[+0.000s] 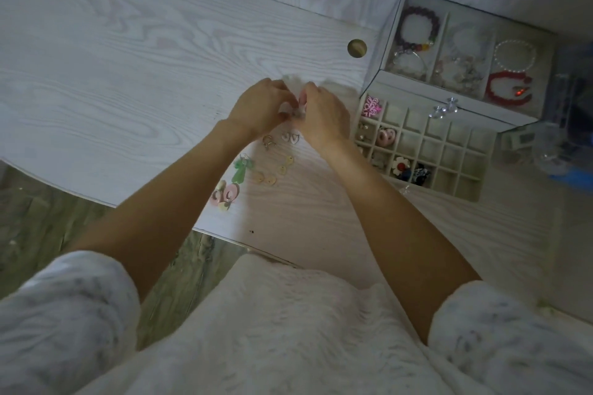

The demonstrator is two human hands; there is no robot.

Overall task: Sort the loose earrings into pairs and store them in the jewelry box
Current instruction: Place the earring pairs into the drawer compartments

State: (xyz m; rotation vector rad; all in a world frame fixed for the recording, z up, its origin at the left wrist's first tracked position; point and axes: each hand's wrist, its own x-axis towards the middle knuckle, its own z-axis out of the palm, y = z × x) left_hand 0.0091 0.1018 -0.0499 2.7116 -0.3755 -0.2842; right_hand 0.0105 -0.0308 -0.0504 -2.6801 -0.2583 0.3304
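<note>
My left hand (260,107) and my right hand (324,114) meet above the white desk, fingertips pinched together on a small pale pink earring (293,106) that is mostly hidden between them. Loose earrings lie below the hands: a white heart pair (290,137), a gold hoop (268,141), green bow earrings (242,168), yellow discs (285,165), tan discs (266,179) and pink round ones (226,195). The jewelry box (369,96) stands open at the right. Its pulled-out grid drawer (462,154) holds a pink flower, a pink heart and a white flower earring.
The box's upper tray (446,26) holds several bracelets in purple, white and red. A round brass cable-hole cap (356,48) sits in the desk behind my hands. Clear plastic items (552,144) stand at the far right. The desk's front edge (96,199) runs diagonally at the left.
</note>
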